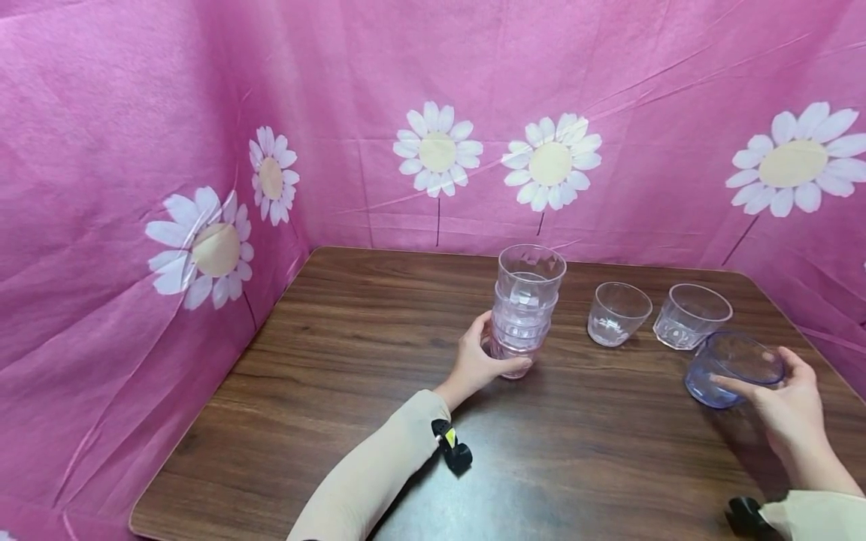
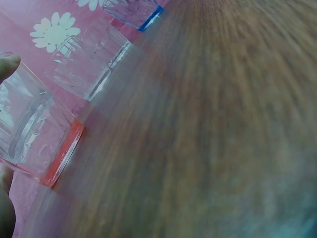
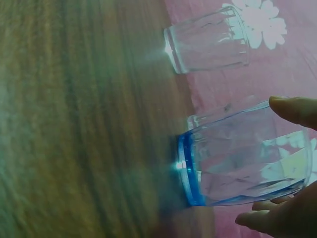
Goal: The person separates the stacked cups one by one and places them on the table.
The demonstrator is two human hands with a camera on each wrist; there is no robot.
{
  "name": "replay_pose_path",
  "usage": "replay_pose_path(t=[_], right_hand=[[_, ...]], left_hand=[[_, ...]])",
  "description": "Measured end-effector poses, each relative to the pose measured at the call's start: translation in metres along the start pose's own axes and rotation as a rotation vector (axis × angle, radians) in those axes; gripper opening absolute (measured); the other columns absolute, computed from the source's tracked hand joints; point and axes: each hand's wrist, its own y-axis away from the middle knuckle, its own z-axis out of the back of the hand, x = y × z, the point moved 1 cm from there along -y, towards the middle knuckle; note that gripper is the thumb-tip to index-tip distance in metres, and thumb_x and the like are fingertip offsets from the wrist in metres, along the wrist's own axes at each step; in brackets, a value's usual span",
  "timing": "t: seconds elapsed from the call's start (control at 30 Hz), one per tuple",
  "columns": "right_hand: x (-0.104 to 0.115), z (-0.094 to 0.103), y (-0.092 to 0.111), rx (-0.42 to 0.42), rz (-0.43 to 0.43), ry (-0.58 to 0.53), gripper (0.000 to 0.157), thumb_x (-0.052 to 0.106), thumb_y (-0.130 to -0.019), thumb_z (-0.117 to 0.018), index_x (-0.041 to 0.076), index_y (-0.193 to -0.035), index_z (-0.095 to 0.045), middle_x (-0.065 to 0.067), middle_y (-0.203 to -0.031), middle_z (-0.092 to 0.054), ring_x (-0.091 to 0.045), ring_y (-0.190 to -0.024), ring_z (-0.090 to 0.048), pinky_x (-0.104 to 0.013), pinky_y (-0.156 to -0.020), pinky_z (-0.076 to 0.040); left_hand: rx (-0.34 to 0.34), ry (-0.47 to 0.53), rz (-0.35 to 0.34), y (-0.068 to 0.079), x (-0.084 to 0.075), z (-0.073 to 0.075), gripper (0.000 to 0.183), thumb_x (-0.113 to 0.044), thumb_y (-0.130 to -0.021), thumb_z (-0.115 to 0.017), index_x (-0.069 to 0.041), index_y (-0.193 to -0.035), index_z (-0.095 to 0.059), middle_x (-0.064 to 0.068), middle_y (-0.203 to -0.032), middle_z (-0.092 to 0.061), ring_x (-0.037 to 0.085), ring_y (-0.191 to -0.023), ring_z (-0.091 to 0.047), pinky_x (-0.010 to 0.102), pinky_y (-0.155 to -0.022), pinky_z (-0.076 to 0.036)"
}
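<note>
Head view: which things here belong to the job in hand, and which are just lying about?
In the job:
reddish-based stack of see-through tumblers, in the left grip
blue-tinted, see-through tumbler, in the right grip
probably the clear, round-rimmed tumbler and its clear right-hand neighbour, untouched

Just around:
daisy-print pink cloth backdrop
brown wood-grain table, the work surface

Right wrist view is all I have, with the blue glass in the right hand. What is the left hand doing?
Observer: The left hand grips a stack of glasses around its lower part.
Operator: What colour is it at the bottom?
Observer: Orange-red; the left wrist view shows that colour in the base.
Operator: What stands nearest to it?
Observer: A single clear glass, to the right of it in the head view.
</note>
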Motion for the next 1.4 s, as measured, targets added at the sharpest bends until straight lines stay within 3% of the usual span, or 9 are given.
replay_pose_path(t=[0.13,0.2,0.33,0.6,0.77,0.83,0.93,1.07,1.4], right_hand=[[0.008,-0.002,0.002,-0.047,-0.062,0.268,0.111,-0.009,-0.078,-0.077,0.006,-0.159,-0.001,0.001,-0.146,-0.033,-0.005,-0.138,-0.027,-0.006,-0.104,-0.028],[0.011,-0.003,0.003,-0.058,-0.076,0.362,0.109,-0.003,-0.081,-0.077,0.012,-0.16,-0.002,-0.002,-0.158,-0.019,-0.004,-0.143,-0.014,-0.009,-0.11,-0.017],[0.016,-0.004,0.005,-0.064,-0.065,0.365,0.108,-0.001,-0.083,-0.076,0.018,-0.16,-0.003,0.0,-0.163,-0.011,-0.004,-0.144,-0.008,-0.01,-0.112,-0.01],[0.036,-0.013,0.007,-0.067,-0.015,0.322,0.104,-0.005,-0.085,-0.073,0.019,-0.16,-0.005,0.003,-0.162,-0.013,-0.003,-0.145,-0.006,-0.013,-0.114,-0.005],[0.051,-0.021,0.011,-0.051,0.051,0.346,0.1,-0.005,-0.086,-0.071,0.017,-0.16,-0.008,0.004,-0.162,-0.017,0.001,-0.144,-0.009,-0.012,-0.113,-0.004],[0.056,-0.026,0.012,-0.036,0.081,0.327,0.099,-0.007,-0.086,-0.07,0.017,-0.16,-0.008,0.004,-0.162,-0.018,0.0,-0.144,-0.009,-0.012,-0.113,-0.005],[0.064,-0.033,0.013,-0.016,0.113,0.174,0.097,-0.014,-0.083,-0.069,0.019,-0.157,-0.016,0.004,-0.155,-0.028,-0.001,-0.145,-0.012,-0.012,-0.114,-0.007],[0.072,-0.047,0.013,0.006,0.15,-0.04,0.091,-0.022,-0.078,-0.068,0.023,-0.148,-0.031,0.015,-0.136,-0.039,-0.002,-0.142,-0.021,-0.012,-0.113,-0.01],[0.084,-0.088,0.014,0.12,0.206,-0.203,0.09,-0.028,-0.075,-0.065,0.017,-0.147,-0.034,0.008,-0.135,-0.04,-0.012,-0.142,-0.025,-0.016,-0.116,-0.013]], left_hand=[[-0.002,0.0,-0.006,0.006,-0.025,0.005,0.08,0.002,-0.067,-0.089,0.005,-0.136,-0.048,0.019,-0.123,-0.061,0.027,-0.113,-0.061,0.034,-0.099,-0.049],[-0.004,0.003,-0.013,0.006,-0.026,0.005,0.08,0.002,-0.067,-0.089,0.005,-0.135,-0.048,0.019,-0.123,-0.061,0.028,-0.112,-0.061,0.035,-0.099,-0.05],[-0.007,0.001,-0.02,0.006,-0.026,0.005,0.079,0.002,-0.067,-0.089,0.006,-0.135,-0.049,0.019,-0.122,-0.061,0.028,-0.111,-0.062,0.035,-0.099,-0.05],[-0.003,-0.003,-0.004,0.006,-0.025,0.006,0.079,0.001,-0.068,-0.089,0.005,-0.135,-0.048,0.019,-0.123,-0.061,0.028,-0.112,-0.061,0.033,-0.099,-0.049],[-0.006,-0.014,0.004,-0.001,0.002,-0.001,0.083,0.0,-0.066,-0.09,0.002,-0.138,-0.047,0.017,-0.125,-0.061,0.029,-0.113,-0.061,0.033,-0.099,-0.049],[-0.007,-0.018,0.011,-0.004,0.013,-0.003,0.086,-0.002,-0.066,-0.092,-0.001,-0.139,-0.047,0.015,-0.126,-0.061,0.027,-0.114,-0.061,0.033,-0.1,-0.049],[-0.007,-0.021,0.011,-0.005,0.017,-0.003,0.086,-0.006,-0.066,-0.093,-0.004,-0.139,-0.048,0.012,-0.125,-0.061,0.022,-0.113,-0.061,0.03,-0.099,-0.049],[-0.004,-0.016,0.001,-0.004,0.019,-0.003,0.086,-0.011,-0.065,-0.094,-0.006,-0.138,-0.049,0.009,-0.124,-0.062,0.019,-0.112,-0.061,0.029,-0.098,-0.049],[-0.001,-0.016,-0.01,-0.004,0.018,-0.002,0.085,-0.011,-0.065,-0.094,-0.005,-0.137,-0.05,0.008,-0.122,-0.063,0.017,-0.109,-0.062,0.027,-0.096,-0.05]])
